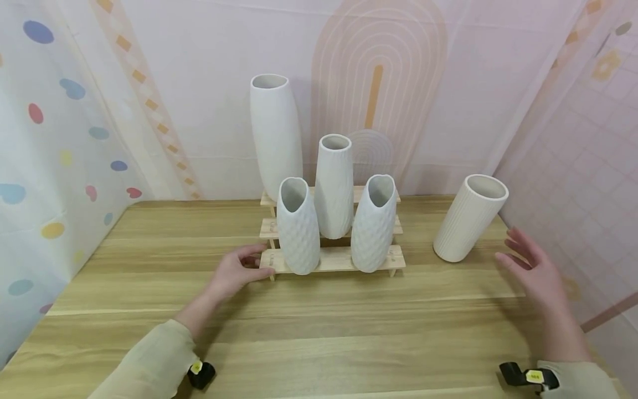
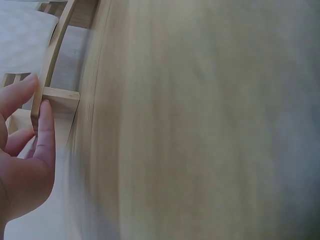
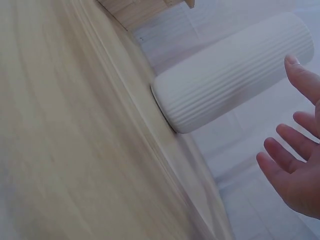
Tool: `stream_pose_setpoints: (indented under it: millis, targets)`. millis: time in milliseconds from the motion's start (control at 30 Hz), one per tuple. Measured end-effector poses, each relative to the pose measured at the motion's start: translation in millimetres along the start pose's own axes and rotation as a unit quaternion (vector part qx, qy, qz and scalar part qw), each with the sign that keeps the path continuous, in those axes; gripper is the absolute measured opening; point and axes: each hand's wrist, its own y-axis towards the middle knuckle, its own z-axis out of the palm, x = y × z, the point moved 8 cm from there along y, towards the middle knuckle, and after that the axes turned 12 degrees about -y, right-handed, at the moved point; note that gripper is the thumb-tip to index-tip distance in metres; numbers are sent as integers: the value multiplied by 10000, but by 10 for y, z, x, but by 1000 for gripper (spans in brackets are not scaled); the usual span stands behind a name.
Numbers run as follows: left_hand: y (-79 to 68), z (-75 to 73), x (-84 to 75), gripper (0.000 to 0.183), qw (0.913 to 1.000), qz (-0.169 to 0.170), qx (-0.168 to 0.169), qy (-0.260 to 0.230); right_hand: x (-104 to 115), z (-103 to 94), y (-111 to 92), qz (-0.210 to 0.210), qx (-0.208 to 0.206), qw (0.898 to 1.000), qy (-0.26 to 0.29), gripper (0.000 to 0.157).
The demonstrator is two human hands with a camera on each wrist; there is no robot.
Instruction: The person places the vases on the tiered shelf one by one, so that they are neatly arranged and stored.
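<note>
My left hand (image 1: 239, 271) pinches the left end of the lowest shelf of a three-step wooden stand (image 1: 334, 258); in the left wrist view the thumb lies over the board (image 2: 42, 95) and the fingers reach under it. Two white dimpled vases (image 1: 299, 233) (image 1: 372, 233) stand on that lowest step. Behind them rise a slim textured white vase (image 1: 334, 183) and, at the back left, a taller smooth white vase (image 1: 276, 138). My right hand (image 1: 535, 271) is held apart from a ribbed white vase (image 1: 468, 221), fingers spread beside its right side, holding nothing.
The wood-grain table (image 1: 339, 338) ends at a patterned cloth backdrop (image 1: 209, 100) behind the stand. A dotted cloth (image 1: 55, 166) hangs along the left and a checked cloth (image 1: 588, 166) along the right. Black wrist cameras (image 1: 201, 375) (image 1: 529, 377) sit at both sleeves.
</note>
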Motion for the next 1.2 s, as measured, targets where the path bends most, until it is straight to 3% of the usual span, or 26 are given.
stream_pose_setpoints:
  millis: [267,400,567,867,1200]
  targets:
    - [20,1,37,60,9998,-137,-30,104,56,148,133,28,95,9990,440,79]
    - [29,-1,41,60,9996,-158,-27,218,79,275,200,91,237,9989,400,85]
    - [32,-9,35,59,9995,-101,-10,292,133,452,323,9,320,9969,725,90]
    - [43,-12,52,59,9993,-87,-20,363,105,612,437,154,-90,9968,784,71]
    - [49,-14,5,58,9995,51,35,301,102,600,397,281,-348,9968,661,71]
